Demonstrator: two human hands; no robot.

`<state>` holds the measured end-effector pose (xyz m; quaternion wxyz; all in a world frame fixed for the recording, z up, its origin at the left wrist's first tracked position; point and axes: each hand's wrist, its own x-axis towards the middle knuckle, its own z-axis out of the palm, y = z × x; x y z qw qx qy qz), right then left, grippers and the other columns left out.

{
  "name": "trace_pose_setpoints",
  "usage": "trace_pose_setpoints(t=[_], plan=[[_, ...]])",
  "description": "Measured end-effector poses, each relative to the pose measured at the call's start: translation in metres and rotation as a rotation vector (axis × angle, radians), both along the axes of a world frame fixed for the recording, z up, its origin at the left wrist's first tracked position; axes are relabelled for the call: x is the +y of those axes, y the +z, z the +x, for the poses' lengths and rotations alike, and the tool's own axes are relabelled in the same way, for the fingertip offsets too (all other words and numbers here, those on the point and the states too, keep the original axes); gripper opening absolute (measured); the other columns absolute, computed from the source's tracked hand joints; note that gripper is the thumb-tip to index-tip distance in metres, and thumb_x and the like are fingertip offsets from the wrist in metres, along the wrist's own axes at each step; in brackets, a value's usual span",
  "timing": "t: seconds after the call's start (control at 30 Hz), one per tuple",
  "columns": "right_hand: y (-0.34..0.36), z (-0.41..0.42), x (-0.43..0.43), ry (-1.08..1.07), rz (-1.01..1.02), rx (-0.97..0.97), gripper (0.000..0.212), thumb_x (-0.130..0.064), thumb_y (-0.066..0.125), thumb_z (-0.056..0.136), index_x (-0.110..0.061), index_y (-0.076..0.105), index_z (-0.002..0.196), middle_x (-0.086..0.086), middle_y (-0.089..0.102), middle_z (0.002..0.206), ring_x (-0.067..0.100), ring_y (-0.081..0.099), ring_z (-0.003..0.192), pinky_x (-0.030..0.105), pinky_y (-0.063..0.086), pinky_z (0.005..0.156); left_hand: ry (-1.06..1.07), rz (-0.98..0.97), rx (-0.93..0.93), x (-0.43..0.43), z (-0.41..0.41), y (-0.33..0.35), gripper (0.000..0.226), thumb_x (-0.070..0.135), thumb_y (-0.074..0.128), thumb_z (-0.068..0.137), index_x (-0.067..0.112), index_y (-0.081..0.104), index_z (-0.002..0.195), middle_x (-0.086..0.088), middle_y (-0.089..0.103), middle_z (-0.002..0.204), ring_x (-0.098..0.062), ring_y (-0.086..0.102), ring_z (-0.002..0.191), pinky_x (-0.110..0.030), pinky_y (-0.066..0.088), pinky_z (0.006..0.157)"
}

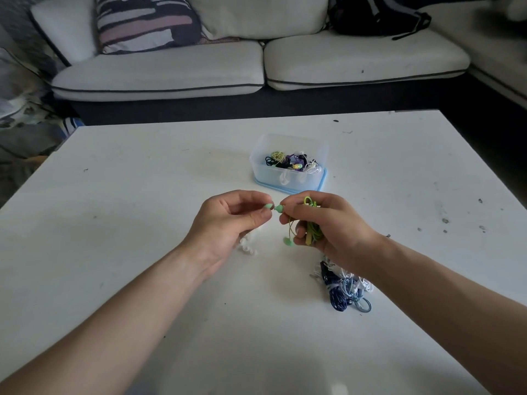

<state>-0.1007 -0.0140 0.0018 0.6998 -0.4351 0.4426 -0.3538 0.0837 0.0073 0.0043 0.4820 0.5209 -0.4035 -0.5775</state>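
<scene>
Over the table [142, 181], an ear tip [268, 206] is pinched in the left hand [228, 220], green earphones [313, 233] gripped in the right hand [333, 223] (apparently the fitting stage); alignment is judged needed next.

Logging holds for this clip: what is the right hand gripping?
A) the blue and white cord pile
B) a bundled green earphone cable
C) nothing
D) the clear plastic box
B: the right hand has its fingers curled round the green earphone cable, while the plastic box stands behind it on the table and the blue and white cord pile lies untouched by the forearm.
</scene>
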Motion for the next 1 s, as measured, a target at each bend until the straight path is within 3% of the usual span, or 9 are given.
trace_pose_setpoints(t=[0.23, 0.33, 0.6, 0.73, 0.83, 1.0], plan=[[0.001, 0.000, 0.002, 0.013, -0.020, 0.010, 0.010, -0.007, 0.067, 0.090, -0.012, 0.074, 0.085, 0.007, 0.069, 0.082, 0.013, 0.049, 0.056, 0.029, 0.051, 0.062, -0.021, 0.036, 0.059, 0.002, -0.005, 0.005, 0.021, -0.002, 0.073, 0.068, 0.008, 0.072, 0.086, -0.006, 0.074, 0.083, -0.013, 0.069, 0.074, -0.019, 0.053, 0.065], [0.001, 0.000, 0.002, 0.012, -0.028, 0.009, 0.009, -0.007, 0.066, 0.091, -0.011, 0.074, 0.087, 0.007, 0.069, 0.081, 0.012, 0.049, 0.055, 0.028, 0.051, 0.060, -0.023, 0.040, 0.069, 0.003, -0.005, 0.006, 0.024, -0.001, 0.074, 0.065, 0.007, 0.072, 0.087, -0.007, 0.075, 0.083, -0.013, 0.070, 0.074, -0.017, 0.053, 0.065], [0.001, -0.003, 0.000, 0.014, -0.055, 0.034, 0.008, -0.008, 0.067, 0.091, -0.011, 0.075, 0.089, 0.007, 0.068, 0.081, 0.012, 0.047, 0.057, 0.026, 0.050, 0.061, -0.062, 0.032, 0.052, 0.001, -0.001, 0.006, 0.022, -0.011, 0.059, 0.086, 0.005, 0.074, 0.089, -0.011, 0.075, 0.087, -0.017, 0.073, 0.082, -0.018, 0.055, 0.071], [0.001, -0.005, -0.002, 0.041, -0.065, 0.045, 0.010, -0.007, 0.066, 0.091, -0.011, 0.075, 0.088, 0.008, 0.069, 0.081, 0.013, 0.047, 0.056, 0.026, 0.050, 0.060, -0.063, 0.028, 0.045, 0.001, -0.001, 0.006, 0.026, -0.011, 0.062, 0.083, 0.010, 0.076, 0.079, -0.012, 0.075, 0.083, -0.019, 0.073, 0.079, -0.019, 0.055, 0.068], [0.001, -0.006, -0.004, 0.083, -0.066, 0.048, 0.009, -0.006, 0.066, 0.091, -0.010, 0.075, 0.088, 0.007, 0.069, 0.080, 0.013, 0.047, 0.056, 0.026, 0.050, 0.060, -0.074, 0.040, 0.056, 0.001, -0.001, 0.007, 0.016, -0.006, 0.067, 0.074, 0.007, 0.073, 0.082, -0.011, 0.074, 0.081, -0.019, 0.073, 0.076, -0.019, 0.055, 0.067], [0.001, -0.010, -0.006, 0.169, -0.087, 0.056, 0.009, -0.009, 0.067, 0.090, -0.010, 0.076, 0.088, 0.006, 0.069, 0.080, 0.012, 0.048, 0.057, 0.026, 0.049, 0.062, -0.110, 0.060, 0.061, 0.000, 0.001, 0.009, 0.020, 0.001, 0.070, 0.064, 0.004, 0.068, 0.083, -0.009, 0.073, 0.076, -0.017, 0.072, 0.070, -0.019, 0.055, 0.066]])
